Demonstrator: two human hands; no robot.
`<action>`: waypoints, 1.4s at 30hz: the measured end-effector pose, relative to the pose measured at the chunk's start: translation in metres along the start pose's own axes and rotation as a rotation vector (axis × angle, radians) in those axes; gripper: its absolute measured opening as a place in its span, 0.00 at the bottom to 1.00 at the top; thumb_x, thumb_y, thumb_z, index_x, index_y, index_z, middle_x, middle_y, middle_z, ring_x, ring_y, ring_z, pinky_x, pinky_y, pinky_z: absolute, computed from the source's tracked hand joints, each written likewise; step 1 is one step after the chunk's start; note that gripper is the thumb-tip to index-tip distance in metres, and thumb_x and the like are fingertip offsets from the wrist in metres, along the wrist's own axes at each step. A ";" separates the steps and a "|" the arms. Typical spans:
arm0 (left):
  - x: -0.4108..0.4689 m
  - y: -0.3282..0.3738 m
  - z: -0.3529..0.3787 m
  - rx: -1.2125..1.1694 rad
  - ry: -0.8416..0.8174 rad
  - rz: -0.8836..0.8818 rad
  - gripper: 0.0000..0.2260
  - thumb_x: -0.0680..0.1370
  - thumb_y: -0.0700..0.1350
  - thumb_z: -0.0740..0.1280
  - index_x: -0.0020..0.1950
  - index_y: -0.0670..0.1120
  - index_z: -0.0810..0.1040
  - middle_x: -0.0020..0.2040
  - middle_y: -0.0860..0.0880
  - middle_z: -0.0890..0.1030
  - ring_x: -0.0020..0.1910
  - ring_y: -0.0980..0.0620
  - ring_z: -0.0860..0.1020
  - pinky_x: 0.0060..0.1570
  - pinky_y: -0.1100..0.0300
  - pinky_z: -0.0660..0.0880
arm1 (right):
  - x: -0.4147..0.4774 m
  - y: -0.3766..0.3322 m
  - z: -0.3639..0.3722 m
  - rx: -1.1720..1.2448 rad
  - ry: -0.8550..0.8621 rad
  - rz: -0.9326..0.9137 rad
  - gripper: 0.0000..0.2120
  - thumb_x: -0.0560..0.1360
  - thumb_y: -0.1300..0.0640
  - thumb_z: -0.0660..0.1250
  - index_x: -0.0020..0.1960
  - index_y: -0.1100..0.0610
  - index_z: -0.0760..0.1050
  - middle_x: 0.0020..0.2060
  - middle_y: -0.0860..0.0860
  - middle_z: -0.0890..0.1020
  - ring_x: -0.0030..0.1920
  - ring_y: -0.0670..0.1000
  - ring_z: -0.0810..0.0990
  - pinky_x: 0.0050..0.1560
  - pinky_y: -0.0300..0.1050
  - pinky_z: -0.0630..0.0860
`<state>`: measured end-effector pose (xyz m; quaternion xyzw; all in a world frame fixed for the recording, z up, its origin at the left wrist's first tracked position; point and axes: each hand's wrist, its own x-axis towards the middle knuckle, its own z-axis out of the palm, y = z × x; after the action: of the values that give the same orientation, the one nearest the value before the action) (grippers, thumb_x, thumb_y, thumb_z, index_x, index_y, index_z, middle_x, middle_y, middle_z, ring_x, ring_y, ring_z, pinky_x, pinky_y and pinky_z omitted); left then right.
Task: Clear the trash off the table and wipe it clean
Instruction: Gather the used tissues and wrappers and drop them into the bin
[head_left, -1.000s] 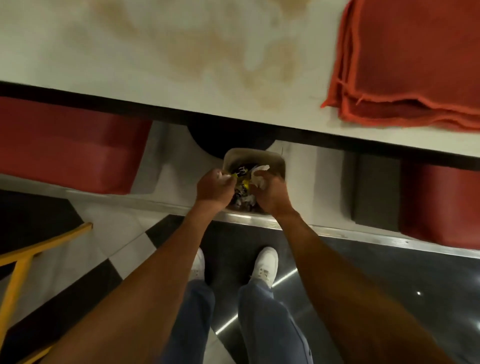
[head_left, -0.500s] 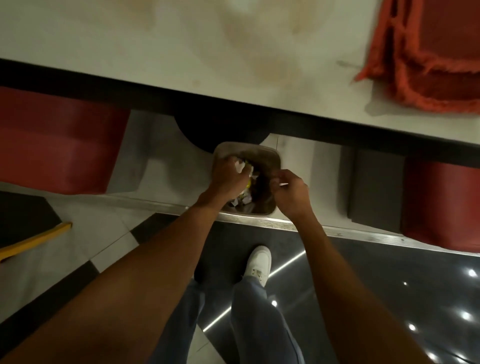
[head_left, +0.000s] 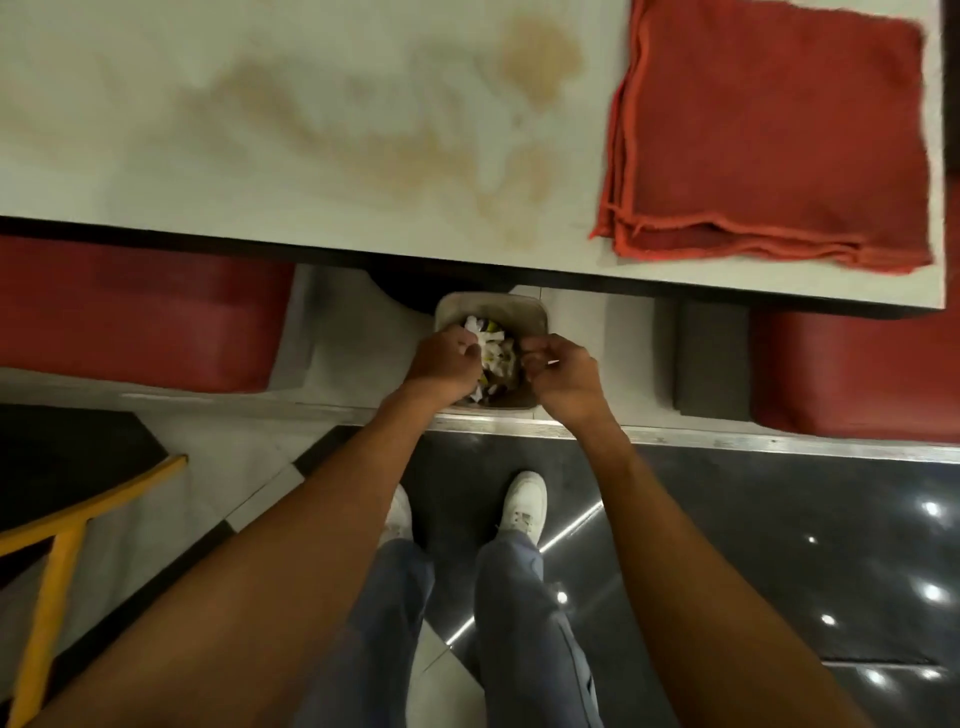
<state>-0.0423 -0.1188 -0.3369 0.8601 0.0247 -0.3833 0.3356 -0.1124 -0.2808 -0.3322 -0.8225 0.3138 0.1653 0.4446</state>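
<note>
Table (head_left: 156, 171): the dark near edge runs across just far of one bin (head_left: 519, 304) on the floor. The bin sits in the gap between two red seats (head_left: 130, 312), with a metal floor strip (head_left: 779, 441) along its near side. Both our hands are over the bin mouth, above the trash (head_left: 496, 358). The left hand (head_left: 441, 364) is curled round crumpled white paper (head_left: 474, 326). The right hand (head_left: 563, 379) has fingers curled, thumb to forefinger; we cannot tell if it pinches anything. One folded red cloth (head_left: 769, 140) lies at the tabletop's right, with brown stains (head_left: 363, 130) to its left.
</note>
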 end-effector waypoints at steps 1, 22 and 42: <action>-0.013 0.006 -0.008 0.006 0.000 0.003 0.13 0.86 0.47 0.62 0.67 0.48 0.80 0.67 0.45 0.81 0.65 0.44 0.79 0.59 0.59 0.72 | -0.011 -0.010 -0.002 -0.001 -0.010 0.004 0.12 0.81 0.61 0.65 0.59 0.54 0.84 0.54 0.54 0.86 0.53 0.55 0.83 0.59 0.45 0.79; -0.245 0.128 -0.185 0.014 0.140 0.459 0.11 0.83 0.45 0.64 0.64 0.50 0.80 0.58 0.52 0.82 0.53 0.53 0.80 0.56 0.59 0.77 | -0.212 -0.213 -0.107 -0.009 0.200 -0.306 0.10 0.80 0.61 0.66 0.59 0.55 0.83 0.50 0.46 0.85 0.47 0.41 0.80 0.48 0.23 0.71; -0.161 0.257 -0.275 -0.164 0.379 0.456 0.11 0.84 0.45 0.65 0.66 0.48 0.79 0.59 0.51 0.80 0.50 0.57 0.79 0.54 0.57 0.79 | -0.033 -0.350 -0.219 -0.046 0.307 -0.437 0.18 0.78 0.58 0.69 0.67 0.55 0.78 0.61 0.54 0.80 0.58 0.54 0.80 0.58 0.45 0.75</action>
<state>0.0983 -0.1189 0.0479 0.8698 -0.0759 -0.1275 0.4706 0.0936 -0.3085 0.0264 -0.8960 0.1887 -0.0541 0.3982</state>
